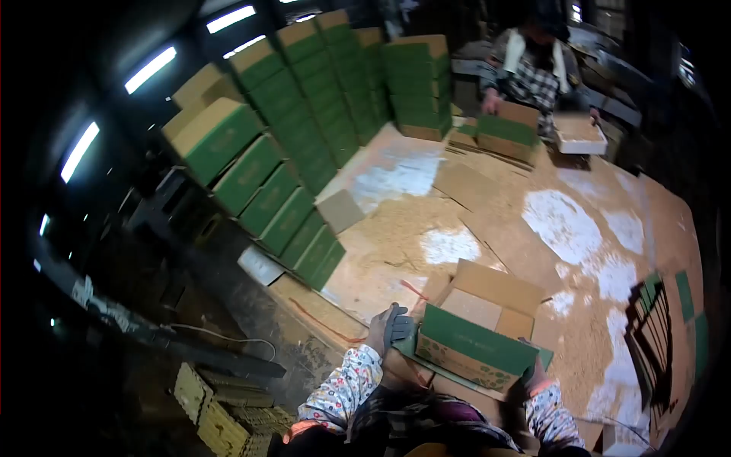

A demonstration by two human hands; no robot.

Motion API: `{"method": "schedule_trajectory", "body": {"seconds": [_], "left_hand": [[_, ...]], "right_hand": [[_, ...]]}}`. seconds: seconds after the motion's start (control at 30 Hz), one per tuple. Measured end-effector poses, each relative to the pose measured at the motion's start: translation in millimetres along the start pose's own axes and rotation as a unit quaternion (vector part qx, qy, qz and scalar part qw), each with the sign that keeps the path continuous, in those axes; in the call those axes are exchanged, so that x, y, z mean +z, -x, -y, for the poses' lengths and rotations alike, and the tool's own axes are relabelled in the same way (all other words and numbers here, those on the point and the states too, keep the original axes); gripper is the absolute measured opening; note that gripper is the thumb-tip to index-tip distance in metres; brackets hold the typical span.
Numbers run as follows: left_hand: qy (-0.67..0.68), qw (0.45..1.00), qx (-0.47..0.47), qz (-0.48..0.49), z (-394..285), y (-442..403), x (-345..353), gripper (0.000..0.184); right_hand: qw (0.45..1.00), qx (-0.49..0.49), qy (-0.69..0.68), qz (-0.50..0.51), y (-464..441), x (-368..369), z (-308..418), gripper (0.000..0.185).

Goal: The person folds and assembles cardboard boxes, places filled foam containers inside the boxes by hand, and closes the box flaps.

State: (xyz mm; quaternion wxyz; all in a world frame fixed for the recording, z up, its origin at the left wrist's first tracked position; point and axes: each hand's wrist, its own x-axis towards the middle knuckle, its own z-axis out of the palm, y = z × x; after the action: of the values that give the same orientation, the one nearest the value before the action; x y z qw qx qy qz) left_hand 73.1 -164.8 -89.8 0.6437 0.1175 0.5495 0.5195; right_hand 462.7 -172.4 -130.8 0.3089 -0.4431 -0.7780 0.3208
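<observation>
Right in front of me stands a green and brown cardboard box (476, 346), its top flaps raised and its brown inside showing. My left hand (390, 327), in a grey glove, is at the box's left end beside a green flap. Its fingers look stretched out side by side; whether they touch the flap I cannot tell. At the right end, my right hand (535, 375) grips the box's near corner, with its fingers partly hidden. Patterned white sleeves cover both my forearms.
Tall stacks of green boxes (293, 114) line the left and back. A co-worker (533, 72) across the table handles another green box (508, 131) and a white box (580, 135). Flat cardboard pieces (651, 343) lean at right. Yellow crates (221, 407) sit lower left.
</observation>
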Motion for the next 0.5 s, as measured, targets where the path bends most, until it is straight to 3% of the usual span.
{"method": "schedule_trajectory", "body": {"seconds": [0.03, 0.07, 0.1, 0.13, 0.17, 0.2, 0.23, 0.27, 0.3, 0.37, 0.4, 0.43, 0.47, 0.5], "left_hand": [[-0.073, 0.984, 0.160, -0.028, -3.9, -13.1, -53.6, 0.031], [-0.191, 0.907, 0.349, -0.139, -44.5, 20.0, -56.2, 0.030], [-0.248, 0.861, 0.391, -0.213, -101.0, 56.1, -63.0, 0.031], [-0.269, 0.781, 0.497, -0.265, -148.6, 65.8, -85.3, 0.036], [-0.257, 0.733, 0.566, -0.274, -203.3, 80.3, -102.7, 0.042], [-0.310, 0.616, 0.641, -0.337, -258.5, 94.0, -116.9, 0.046], [-0.256, 0.527, 0.743, -0.323, -321.0, 85.8, -144.8, 0.046], [-0.254, 0.474, 0.750, -0.385, -379.8, 100.5, -152.8, 0.049], [-0.199, 0.443, 0.768, -0.418, -439.9, 97.3, -172.8, 0.053], [-0.002, 0.580, 0.714, -0.391, -540.1, 105.9, -189.8, 0.068], [0.007, 0.642, 0.646, -0.412, -582.4, 99.3, -211.9, 0.071], [0.034, 0.702, 0.608, -0.369, -614.4, 84.4, -229.9, 0.066], [0.085, 0.752, 0.598, -0.263, -631.1, 60.5, -242.7, 0.061], [0.141, 0.781, 0.589, -0.154, -642.7, 34.7, -252.5, 0.058]], "right_hand": [[1.000, -0.002, -0.012, -0.026, -15.7, 5.8, 20.7, 0.025], [0.998, -0.005, -0.023, -0.051, -32.5, 11.7, 40.6, 0.025], [0.985, 0.033, -0.161, -0.053, -60.4, 19.0, 47.2, 0.025], [0.938, 0.083, -0.332, -0.046, -91.6, 22.4, 58.4, 0.026], [0.859, 0.135, -0.491, -0.059, -123.5, 25.8, 69.8, 0.027], [0.881, 0.087, -0.457, -0.083, -155.3, 18.7, 118.3, 0.029], [0.900, 0.041, -0.420, -0.111, -187.4, 11.9, 166.7, 0.030], [0.948, -0.074, -0.280, -0.129, -220.2, 8.9, 205.4, 0.033], [0.958, -0.182, -0.136, -0.176, -253.3, 5.9, 244.2, 0.036], [0.935, -0.298, -0.137, -0.135, -313.7, 6.4, 319.5, 0.044], [0.942, -0.302, -0.068, -0.128, -346.3, 2.5, 353.4, 0.045], [0.937, -0.296, -0.142, -0.119, -372.5, 11.2, 398.1, 0.053], [0.905, -0.242, -0.342, -0.081, -404.8, 29.1, 453.2, 0.065], [0.869, -0.192, -0.449, -0.074, -434.9, 46.2, 501.9, 0.078]]}}
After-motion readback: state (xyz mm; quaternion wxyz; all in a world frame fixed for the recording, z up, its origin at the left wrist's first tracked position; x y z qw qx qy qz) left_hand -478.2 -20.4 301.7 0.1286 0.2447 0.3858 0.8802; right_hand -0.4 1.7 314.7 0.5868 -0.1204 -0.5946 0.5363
